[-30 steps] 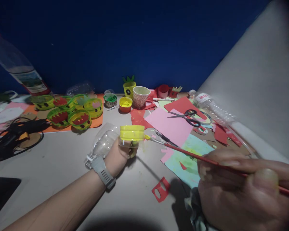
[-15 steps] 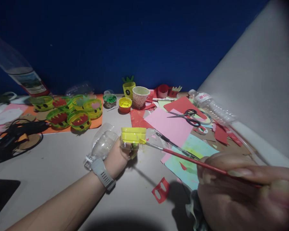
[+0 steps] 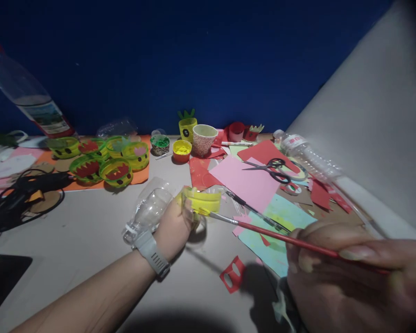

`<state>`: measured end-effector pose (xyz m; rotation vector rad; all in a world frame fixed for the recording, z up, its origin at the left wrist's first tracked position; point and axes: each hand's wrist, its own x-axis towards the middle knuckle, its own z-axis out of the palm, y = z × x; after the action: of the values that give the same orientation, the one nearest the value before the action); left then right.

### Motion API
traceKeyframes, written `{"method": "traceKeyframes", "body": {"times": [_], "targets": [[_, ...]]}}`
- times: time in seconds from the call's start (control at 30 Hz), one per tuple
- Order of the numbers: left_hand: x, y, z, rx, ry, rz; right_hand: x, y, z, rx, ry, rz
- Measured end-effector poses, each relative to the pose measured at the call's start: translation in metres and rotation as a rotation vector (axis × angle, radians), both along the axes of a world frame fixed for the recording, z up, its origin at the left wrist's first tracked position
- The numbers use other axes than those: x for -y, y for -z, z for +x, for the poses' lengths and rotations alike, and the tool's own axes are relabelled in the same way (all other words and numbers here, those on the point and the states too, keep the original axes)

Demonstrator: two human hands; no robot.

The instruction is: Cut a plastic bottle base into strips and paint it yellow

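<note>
Right hand (image 3: 346, 268), lower right, gripped brush (image 3: 280, 237) slanting up-left; bristles (image 3: 204, 212) met yellow ring (image 3: 210, 202), mid-frame, gripped by left hand (image 3: 175, 226), fingers partly hidden.

The left hand (image 3: 174, 227) curls beyond an outstretched forearm (image 3: 106, 293) — the right hand (image 3: 353, 273), nearer, pinches its fingers (image 3: 327, 234) together.

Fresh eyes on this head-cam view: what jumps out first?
Probably the bright yellow-painted clear ring near the centre, in the left hand, with a red-handled brush reaching to it from the right hand, large at lower right. Next, the yellow-green cups grouped at left, and the dark blue wall behind.
</note>
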<state>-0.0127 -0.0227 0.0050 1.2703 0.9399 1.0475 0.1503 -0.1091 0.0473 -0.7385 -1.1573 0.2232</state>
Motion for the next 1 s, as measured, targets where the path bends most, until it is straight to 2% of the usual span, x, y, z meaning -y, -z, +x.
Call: {"method": "traceKeyframes", "body": {"times": [0.07,0.13,0.2,0.3,0.37,0.47,0.53,0.63,0.7,0.73,0.8,0.9,0.93,1.0], "targets": [[-0.001,0.007,-0.002,-0.066,-0.057,0.046,-0.007,-0.001,-0.011,-0.058,0.238,0.094],[-0.002,0.011,-0.005,-0.241,-0.175,0.094,-0.015,0.000,-0.021,-0.058,0.455,0.136],[-0.003,0.011,-0.008,-0.352,-0.220,0.142,-0.018,0.001,-0.027,-0.045,0.526,0.150],[-0.003,0.009,-0.009,-0.383,-0.210,0.240,-0.013,0.004,-0.026,-0.042,0.443,0.202],[-0.003,0.007,-0.008,-0.389,-0.211,0.289,-0.005,0.006,-0.023,-0.071,0.387,0.160],[-0.002,0.007,-0.007,-0.428,-0.213,0.287,0.002,0.006,-0.022,-0.141,0.334,0.048],[-0.002,0.007,-0.007,-0.464,-0.205,0.273,-0.001,0.006,-0.024,-0.075,0.285,0.082],[-0.002,0.007,-0.007,-0.502,-0.222,0.255,-0.011,0.004,-0.027,0.018,0.415,0.172],[-0.003,0.007,-0.007,-0.492,-0.228,0.236,-0.014,0.004,-0.027,-0.011,0.562,0.181],[-0.003,0.008,-0.008,-0.484,-0.223,0.227,-0.014,0.005,-0.027,-0.038,0.586,0.173],[-0.004,0.009,-0.008,-0.463,-0.201,0.218,-0.009,0.006,-0.026,-0.079,0.529,0.141],[-0.004,0.008,-0.008,-0.446,-0.176,0.226,-0.003,0.008,-0.025,0.055,0.297,0.051],[-0.004,0.008,-0.008,-0.448,-0.179,0.222,-0.004,0.009,-0.025,0.117,0.272,0.043],[-0.004,0.006,-0.008,-0.473,-0.199,0.200,-0.008,0.009,-0.025,0.160,0.353,0.074]]}}
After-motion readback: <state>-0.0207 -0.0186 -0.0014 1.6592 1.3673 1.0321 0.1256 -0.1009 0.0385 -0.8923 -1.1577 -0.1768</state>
